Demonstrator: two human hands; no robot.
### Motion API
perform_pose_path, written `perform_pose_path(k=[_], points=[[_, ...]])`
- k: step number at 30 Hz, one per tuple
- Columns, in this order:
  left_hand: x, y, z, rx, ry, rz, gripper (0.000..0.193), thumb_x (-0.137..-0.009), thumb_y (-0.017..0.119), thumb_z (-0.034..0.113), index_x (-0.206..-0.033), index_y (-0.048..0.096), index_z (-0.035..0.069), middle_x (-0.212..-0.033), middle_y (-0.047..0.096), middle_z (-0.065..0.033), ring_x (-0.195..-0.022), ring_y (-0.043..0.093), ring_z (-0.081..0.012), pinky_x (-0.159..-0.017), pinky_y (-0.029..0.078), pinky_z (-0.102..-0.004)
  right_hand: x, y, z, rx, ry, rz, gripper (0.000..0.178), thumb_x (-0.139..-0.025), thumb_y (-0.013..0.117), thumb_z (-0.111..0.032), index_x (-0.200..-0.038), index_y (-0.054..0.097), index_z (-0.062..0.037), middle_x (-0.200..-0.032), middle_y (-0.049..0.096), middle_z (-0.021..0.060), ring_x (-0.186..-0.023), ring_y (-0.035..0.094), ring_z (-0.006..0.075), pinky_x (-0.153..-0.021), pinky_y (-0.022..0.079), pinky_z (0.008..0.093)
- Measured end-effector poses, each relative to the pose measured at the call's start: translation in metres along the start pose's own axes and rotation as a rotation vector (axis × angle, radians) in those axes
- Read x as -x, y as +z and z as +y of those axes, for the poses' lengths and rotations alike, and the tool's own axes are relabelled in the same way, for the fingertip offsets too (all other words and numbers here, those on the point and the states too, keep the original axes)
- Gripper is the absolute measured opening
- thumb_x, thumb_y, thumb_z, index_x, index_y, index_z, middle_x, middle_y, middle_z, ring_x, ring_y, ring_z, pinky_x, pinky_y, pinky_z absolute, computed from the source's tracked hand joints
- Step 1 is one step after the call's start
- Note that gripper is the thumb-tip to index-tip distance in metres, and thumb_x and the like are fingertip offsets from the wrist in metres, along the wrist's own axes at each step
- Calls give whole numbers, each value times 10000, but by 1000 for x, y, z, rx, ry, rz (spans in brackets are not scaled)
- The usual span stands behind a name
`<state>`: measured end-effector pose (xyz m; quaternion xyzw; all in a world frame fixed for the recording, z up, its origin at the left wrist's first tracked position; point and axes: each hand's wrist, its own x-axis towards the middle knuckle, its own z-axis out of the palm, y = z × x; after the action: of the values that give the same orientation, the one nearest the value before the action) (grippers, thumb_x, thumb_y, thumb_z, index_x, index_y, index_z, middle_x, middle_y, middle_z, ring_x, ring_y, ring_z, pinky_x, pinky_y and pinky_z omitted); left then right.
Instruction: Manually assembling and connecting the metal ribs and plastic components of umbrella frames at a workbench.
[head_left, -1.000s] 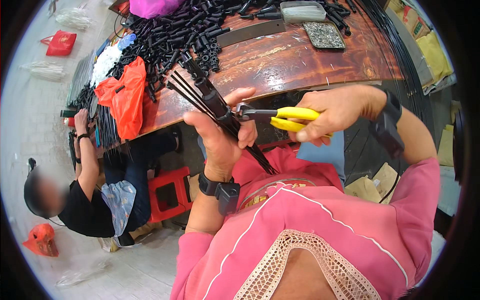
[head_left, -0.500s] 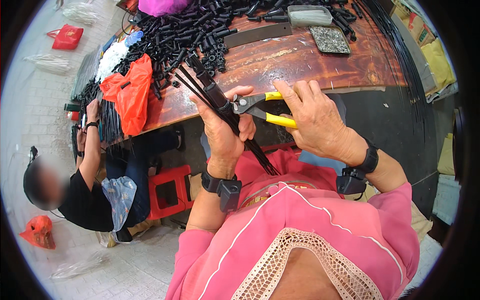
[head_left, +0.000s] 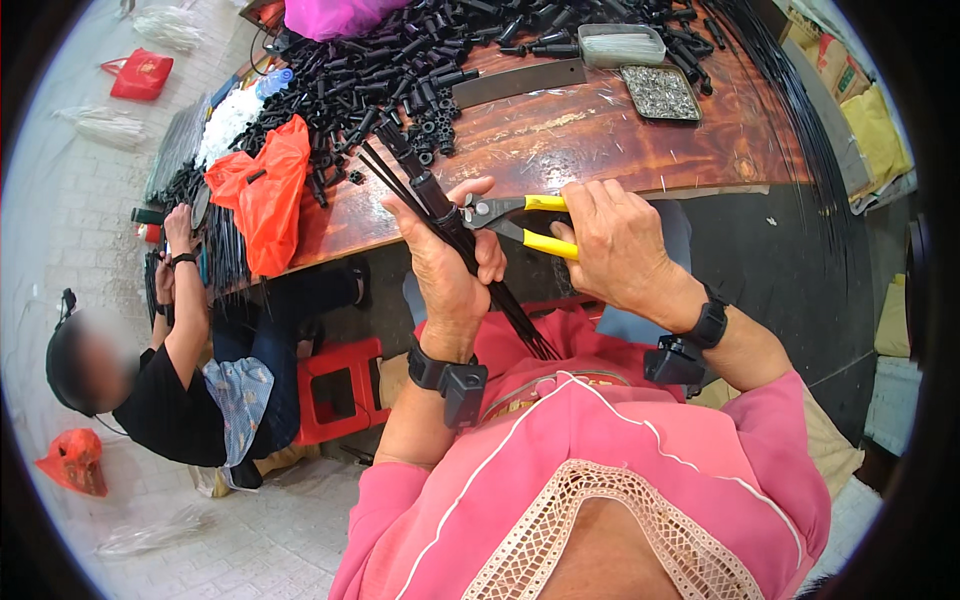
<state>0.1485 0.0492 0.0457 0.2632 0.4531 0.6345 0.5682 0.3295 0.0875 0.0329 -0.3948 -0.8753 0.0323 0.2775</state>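
Note:
My left hand grips a bundle of thin black rods that slants from upper left to lower right, with a black plastic sleeve on its upper part. My right hand holds yellow-handled pliers, whose metal jaws meet the rods just above my left fingers. Both hands are raised in front of my pink top, near the front edge of the wooden table.
A heap of black plastic parts covers the table's far left, with an orange bag, a metal strip and two trays. Another person sits at the left by a red stool, handling black rods.
My right hand has swung from the right in toward the bundle, bringing the pliers' jaws up to the rods. My left hand kept holding the bundle.

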Motion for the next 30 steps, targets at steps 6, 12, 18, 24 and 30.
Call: perform_pose_path(k=[6, 12, 18, 24, 30], points=[[-4, 0, -1, 18, 34, 33, 982, -853, 178, 833, -1170, 615, 12, -471, 397, 12, -359, 320, -93, -381, 314, -252, 6, 29, 1, -203, 125, 6, 226, -754, 683, -117, -889, 522, -33, -725, 581, 145, -697, 592, 344, -609, 461, 435], [-7, -10, 1, 22, 72, -23, 991, -866, 185, 815, -1216, 579, -24, -475, 399, 9, -361, 314, -91, -377, 308, -252, -16, -14, 34, -124, 120, 67, 203, -765, 643, -133, -927, 545, -61, -751, 601, 161, -704, 599, 386, -614, 456, 474], [-14, -5, -6, 19, 28, -47, 974, -897, 143, 779, -1211, 551, -47, -487, 368, 5, -363, 317, -116, -372, 311, -286, -52, -45, 142, -149, 313, 45, 186, -742, 623, -117, -905, 589, -33, -810, 655, 211, -769, 635, 411, -666, 469, 480], [-10, -12, -10, 51, 116, -85, 861, -950, 170, 711, -1022, 585, -41, -489, 367, -5, -362, 321, -123, -368, 307, -287, -73, -22, 206, -114, 439, -13, 207, -682, 647, -98, -864, 612, -6, -736, 641, 173, -702, 629, 306, -638, 466, 398], [-13, -7, -10, 34, 126, -77, 800, -975, 183, 674, -971, 581, -21, -488, 373, -6, -358, 323, -122, -364, 318, -281, -83, -9, 198, 57, 413, -18, 201, -708, 587, -30, -897, 634, 22, -872, 652, 262, -880, 633, 444, -756, 483, 525]])
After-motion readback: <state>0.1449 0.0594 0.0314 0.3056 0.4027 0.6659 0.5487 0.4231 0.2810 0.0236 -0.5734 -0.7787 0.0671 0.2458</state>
